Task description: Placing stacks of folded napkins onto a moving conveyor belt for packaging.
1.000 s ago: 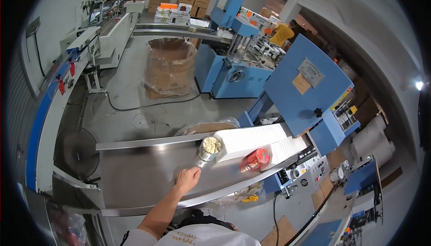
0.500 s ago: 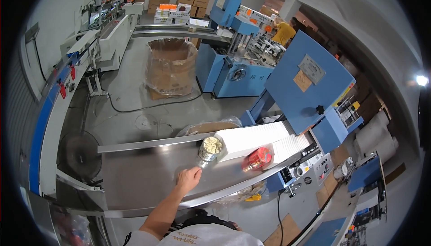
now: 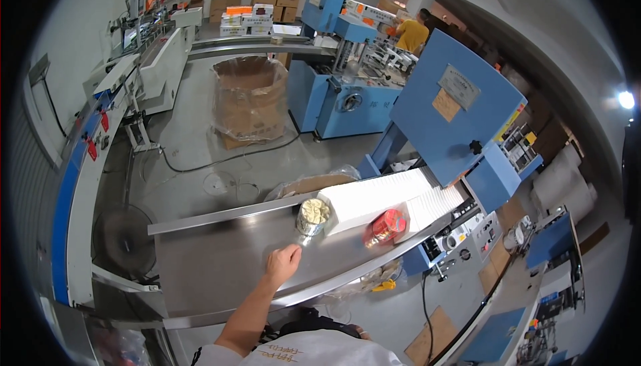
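My left hand (image 3: 283, 264) is curled into a fist above the metal chute table (image 3: 220, 259), and whatever it may hold is hidden. Just beyond it, apart from the knuckles, stands a round container with a crinkled gold top (image 3: 314, 212). That container rests against the end of a long row of stacked white sheets or cartons (image 3: 374, 199). A red cylindrical container (image 3: 387, 227) is farther right, beside the white row. Of my right hand, at most a small skin-coloured patch shows at my waist; its fingers are hidden.
A blue machine (image 3: 447, 105) rises at the right end of the table. Beyond the table are a plastic-lined carton (image 3: 250, 102) and another blue machine (image 3: 354, 105). A person in yellow (image 3: 412, 34) is at the back. A white conveyor (image 3: 160, 65) runs along the left.
The view has shifted slightly. My left fist stays near the gold-topped container, now a little farther from it. Both containers remain in place on the table.
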`<state>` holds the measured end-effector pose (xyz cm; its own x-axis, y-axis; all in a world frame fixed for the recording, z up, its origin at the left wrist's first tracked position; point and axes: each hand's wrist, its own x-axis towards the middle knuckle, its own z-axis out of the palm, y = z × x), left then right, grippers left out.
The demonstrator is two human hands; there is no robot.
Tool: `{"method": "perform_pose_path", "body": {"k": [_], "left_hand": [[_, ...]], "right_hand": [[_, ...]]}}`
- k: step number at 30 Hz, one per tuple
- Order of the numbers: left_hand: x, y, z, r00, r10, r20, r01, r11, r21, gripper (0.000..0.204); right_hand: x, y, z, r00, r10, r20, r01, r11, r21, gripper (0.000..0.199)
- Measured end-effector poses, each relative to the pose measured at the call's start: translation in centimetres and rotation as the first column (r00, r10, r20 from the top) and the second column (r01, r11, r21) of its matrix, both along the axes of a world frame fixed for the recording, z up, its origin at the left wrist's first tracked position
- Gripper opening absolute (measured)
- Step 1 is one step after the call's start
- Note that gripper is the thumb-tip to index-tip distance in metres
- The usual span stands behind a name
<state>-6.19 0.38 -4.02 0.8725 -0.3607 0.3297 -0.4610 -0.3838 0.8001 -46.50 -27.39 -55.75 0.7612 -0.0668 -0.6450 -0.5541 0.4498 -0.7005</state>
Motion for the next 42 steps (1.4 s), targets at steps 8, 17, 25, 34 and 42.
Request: {"method": "perform_pose_path", "body": {"k": [8, 17, 25, 34, 42], "left_hand": [[0.2, 0.1, -0.2, 1.0, 0.003, -0.009, -0.003, 0.999, -0.033, 0.01], [0.0, 0.9, -0.4, 0.999, 0.03, -0.015, -0.031, 0.998, -0.045, 0.01], [0.2, 1.0, -0.8, 0.999, 0.01, -0.053, -0.011, 1.0, -0.021, 0.01], [1.2, 0.7, -2.7, 1.0, 0.006, 0.016, -0.007, 0.998, 0.056, 0.015], [1.8, 1.0, -3.0, 0.984, -0.106, -0.146, 0.129, 0.979, 0.16, 0.017]], "right_hand": [[1.5, 1.9, 12.2, 0.994, 0.09, -0.058, -0.101, 0.97, -0.221, 0.025], [4.2, 2.5, 17.4, 0.876, 0.421, -0.237, -0.469, 0.625, -0.624, 0.026], [5.6, 4.7, 25.0, 0.88, 0.277, -0.386, -0.476, 0.504, -0.721, 0.03], [6.3, 6.4, 27.2, 0.883, 0.14, -0.449, -0.441, 0.577, -0.687, 0.033], [5.5, 5.6, 26.1, 0.828, 0.045, -0.559, -0.416, 0.718, -0.559, 0.036]]}}
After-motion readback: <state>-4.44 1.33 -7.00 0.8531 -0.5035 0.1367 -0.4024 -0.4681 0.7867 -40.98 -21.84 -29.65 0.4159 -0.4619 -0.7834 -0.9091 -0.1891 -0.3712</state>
